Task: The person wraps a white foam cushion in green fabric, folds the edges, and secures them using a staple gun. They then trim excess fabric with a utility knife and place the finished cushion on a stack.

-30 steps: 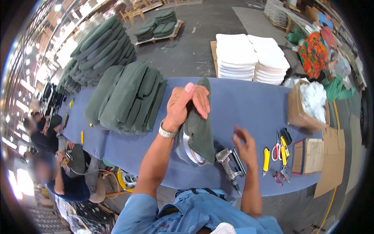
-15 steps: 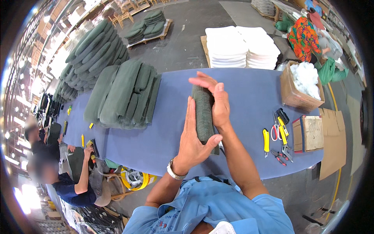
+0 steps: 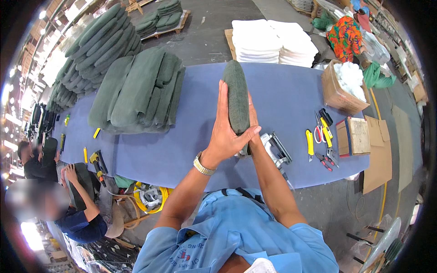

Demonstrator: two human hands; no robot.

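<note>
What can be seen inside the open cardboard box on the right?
White fluffy filling shows at the top of the cardboard box; anything beneath it is hidden.

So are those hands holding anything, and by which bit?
A green padded piece, held between the left hand and the right hand by its two opposite sides, toward the nearer end.
</note>
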